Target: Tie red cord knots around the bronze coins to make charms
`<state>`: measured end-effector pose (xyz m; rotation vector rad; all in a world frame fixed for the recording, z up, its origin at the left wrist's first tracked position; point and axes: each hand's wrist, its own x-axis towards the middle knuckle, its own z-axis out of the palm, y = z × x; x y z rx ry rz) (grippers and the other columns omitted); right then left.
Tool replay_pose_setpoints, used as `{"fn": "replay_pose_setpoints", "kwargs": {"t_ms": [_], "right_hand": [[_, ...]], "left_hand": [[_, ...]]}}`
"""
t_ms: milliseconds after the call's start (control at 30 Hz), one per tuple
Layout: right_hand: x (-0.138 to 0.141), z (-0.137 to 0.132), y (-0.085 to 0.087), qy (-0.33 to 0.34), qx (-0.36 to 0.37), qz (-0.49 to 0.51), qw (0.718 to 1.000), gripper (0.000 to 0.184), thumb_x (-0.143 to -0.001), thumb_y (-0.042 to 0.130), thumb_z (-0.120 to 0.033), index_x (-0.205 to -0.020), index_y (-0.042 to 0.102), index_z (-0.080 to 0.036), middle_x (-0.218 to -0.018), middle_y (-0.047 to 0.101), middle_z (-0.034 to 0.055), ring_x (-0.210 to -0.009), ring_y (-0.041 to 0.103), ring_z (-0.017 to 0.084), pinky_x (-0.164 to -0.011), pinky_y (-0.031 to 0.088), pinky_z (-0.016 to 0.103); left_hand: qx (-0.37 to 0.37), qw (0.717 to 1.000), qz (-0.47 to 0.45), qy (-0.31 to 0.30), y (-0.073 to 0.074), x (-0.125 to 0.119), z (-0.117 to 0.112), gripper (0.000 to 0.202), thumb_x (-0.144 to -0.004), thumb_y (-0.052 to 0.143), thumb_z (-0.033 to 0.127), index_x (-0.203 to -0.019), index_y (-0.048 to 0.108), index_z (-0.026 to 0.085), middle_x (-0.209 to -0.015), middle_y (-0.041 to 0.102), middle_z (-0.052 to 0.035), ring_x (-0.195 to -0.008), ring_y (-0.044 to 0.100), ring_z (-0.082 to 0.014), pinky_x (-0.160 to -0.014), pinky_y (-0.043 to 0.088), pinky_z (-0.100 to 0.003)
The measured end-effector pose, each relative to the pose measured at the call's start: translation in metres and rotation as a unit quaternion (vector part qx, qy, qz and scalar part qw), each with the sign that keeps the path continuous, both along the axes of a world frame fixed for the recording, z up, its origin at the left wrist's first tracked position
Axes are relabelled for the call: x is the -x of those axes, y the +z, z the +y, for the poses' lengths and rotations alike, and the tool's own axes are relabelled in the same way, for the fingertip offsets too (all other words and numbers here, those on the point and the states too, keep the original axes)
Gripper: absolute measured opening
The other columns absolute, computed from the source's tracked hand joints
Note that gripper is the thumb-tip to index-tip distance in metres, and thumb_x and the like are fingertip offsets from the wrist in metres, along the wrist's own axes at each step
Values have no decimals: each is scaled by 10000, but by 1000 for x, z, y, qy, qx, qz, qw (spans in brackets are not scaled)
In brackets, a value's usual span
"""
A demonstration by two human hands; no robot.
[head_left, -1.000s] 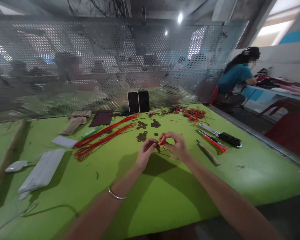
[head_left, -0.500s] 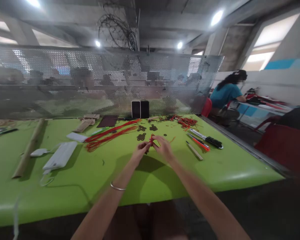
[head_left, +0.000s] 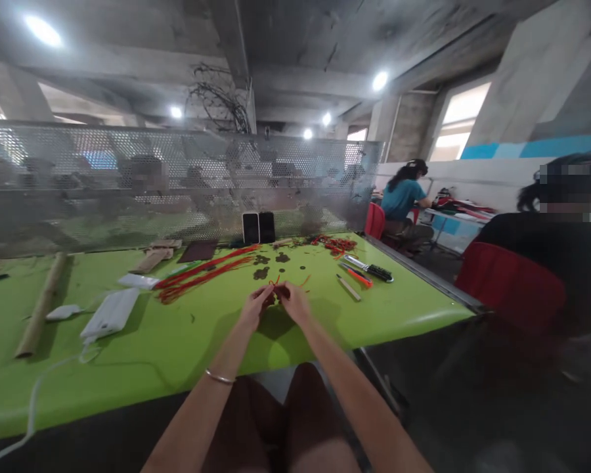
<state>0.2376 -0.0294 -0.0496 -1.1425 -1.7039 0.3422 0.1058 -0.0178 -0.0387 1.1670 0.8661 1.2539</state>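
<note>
Just above the green tabletop, my left hand and my right hand meet with their fingers pinched. Between them is a red cord, gripped by both; a small loop of it sticks up over the fingertips. Something dark hangs below the fingers, too small to make out. Beyond the hands lie small piles of dark round coin-like discs, with a single disc apart from them. Long bundles of red cord stretch across the table to the left.
On the right lie a black-handled tool, an orange cutter and a pencil-like stick. Leftward are a white power strip and a bamboo tube. Two phones lean against the mesh partition. People sit at right.
The camera view has turned to the right, bringing another seated person into sight. My right fingers have closed in nearer to my left ones around the red cord.
</note>
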Motion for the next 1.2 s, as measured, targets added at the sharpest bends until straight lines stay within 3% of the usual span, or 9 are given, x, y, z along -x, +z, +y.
{"fn": "replay_pose_setpoints", "kwargs": {"t_ms": [233,367,500,733,1033,1200], "right_hand": [[-1,-3,-2,34,33,-47,998,105,-804,540,-189,-839,639,-180,-755,677,61,-660,618,191,-622,458,291],[-1,-10,4,62,28,-47,997,140,-823,525,-242,-806,651,-183,-732,667,50,-645,603,180,-622,451,285],[-3,-13,9,64,38,-14,997,240,-858,479,-333,-820,647,-166,-731,657,60,-636,597,170,-603,463,278],[-9,-9,10,50,87,68,993,354,-877,413,-416,-837,618,-131,-673,634,65,-526,571,135,-474,470,243],[-10,-6,9,40,105,98,989,269,-854,473,-355,-742,605,-149,-662,620,50,-537,571,138,-485,472,249],[-12,-1,6,25,107,131,985,347,-923,333,-349,-824,598,-148,-681,618,61,-574,591,138,-541,507,263]], "left_hand": [[-16,992,62,108,-6,7,5,300,-622,737,374,-818,673,156,-660,616,-16,-567,522,-108,-564,429,-262],[-63,981,122,137,-4,7,2,191,-656,711,291,-798,675,168,-713,640,-34,-638,548,-145,-621,430,-290],[-110,971,174,126,-3,2,-4,113,-666,692,260,-751,675,186,-753,656,-47,-688,562,-179,-681,439,-323],[-154,958,230,77,0,-2,-12,145,-645,699,304,-734,678,191,-722,651,-51,-631,549,-178,-605,433,-297],[-149,961,228,53,2,-4,-15,139,-592,719,274,-689,671,186,-679,645,-41,-592,533,-160,-572,414,-272],[-156,961,220,61,0,-3,-12,116,-642,688,271,-715,672,182,-686,636,-35,-599,522,-150,-580,396,-266]]}}
